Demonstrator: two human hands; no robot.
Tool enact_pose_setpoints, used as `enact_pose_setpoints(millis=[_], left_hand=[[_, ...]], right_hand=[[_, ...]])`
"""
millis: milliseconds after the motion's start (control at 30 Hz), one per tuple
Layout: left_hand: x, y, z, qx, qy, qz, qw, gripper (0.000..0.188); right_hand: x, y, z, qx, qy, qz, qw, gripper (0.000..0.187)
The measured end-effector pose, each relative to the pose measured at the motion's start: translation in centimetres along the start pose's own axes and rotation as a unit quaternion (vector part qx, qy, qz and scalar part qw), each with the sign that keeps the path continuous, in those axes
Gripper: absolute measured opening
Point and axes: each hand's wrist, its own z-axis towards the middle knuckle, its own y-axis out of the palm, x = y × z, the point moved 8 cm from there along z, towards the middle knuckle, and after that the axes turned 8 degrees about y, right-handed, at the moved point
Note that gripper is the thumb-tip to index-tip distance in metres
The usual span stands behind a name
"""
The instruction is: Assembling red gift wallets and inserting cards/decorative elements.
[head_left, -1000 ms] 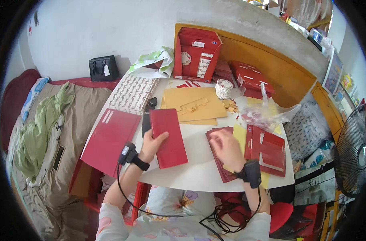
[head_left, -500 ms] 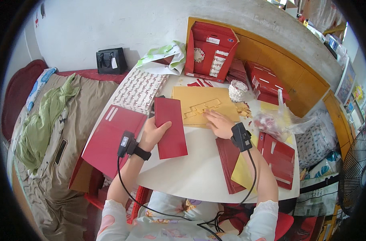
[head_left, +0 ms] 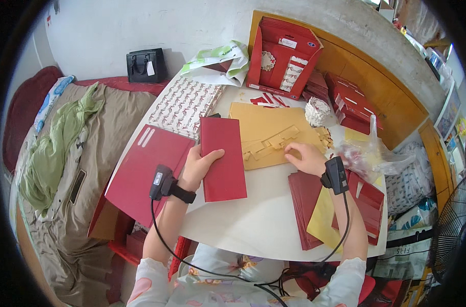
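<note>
My left hand (head_left: 196, 168) grips a flat red cardboard piece (head_left: 225, 166) upright over the table, thumb across its front and fingers behind it. My right hand (head_left: 311, 159) is curled, thumb and fingertips pinched together at the near right edge of a tan sheet (head_left: 258, 116). Whatever the pinch holds, if anything, is too small to make out. Several small yellowish tabs (head_left: 276, 139) lie in a stepped row on that sheet. Beneath my right forearm are a stack of dark red card pieces (head_left: 300, 199) and a yellow sheet (head_left: 322, 220).
A large red card sheet (head_left: 150, 158) and a patterned white stack (head_left: 184, 105) lie at the left. Behind stand a red display box (head_left: 283, 56), a white ribbon roll (head_left: 317, 111) and red packs (head_left: 348, 100). A clear plastic bag (head_left: 373, 153) lies at the right.
My right hand has lifted off the small tabs and drawn right and nearer, its fingers now pinched. The left hand still holds the red piece. The whole view has shifted slightly.
</note>
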Motion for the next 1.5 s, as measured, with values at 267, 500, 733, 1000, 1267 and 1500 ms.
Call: enact_pose_setpoints(millis=[267,500,733,1000,1267,1500], left_hand=[[-0.1,0.9,-0.4,-0.013,0.025,-0.017,0.999,0.031],[0.0,0.4,-0.5,-0.001,0.043,-0.032,0.999,0.03],[-0.4,1.5,-0.6,-0.036,0.017,-0.061,0.997,0.031],[-0.5,2.3,-1.1,-0.065,-0.022,-0.028,0.997,0.031],[-0.6,2.2,-1.0,-0.057,-0.021,-0.036,0.998,0.031],[-1.2,1.9,-0.6,-0.06,-0.006,-0.043,0.997,0.03]], right_hand=[[-3.7,2.8,3.5,0.115,0.076,-0.13,0.982,0.027],[-5.3,4.4,4.0,0.129,0.087,-0.196,0.968,0.037],[-4.6,3.9,2.4,0.031,-0.046,-0.097,0.994,0.03],[-4.0,3.3,1.3,0.016,-0.029,-0.016,0.999,0.019],[-3.0,4.3,1.5,0.059,0.083,-0.031,0.994,0.011],[-3.5,4.0,1.0,0.09,0.125,-0.072,0.985,0.012]])
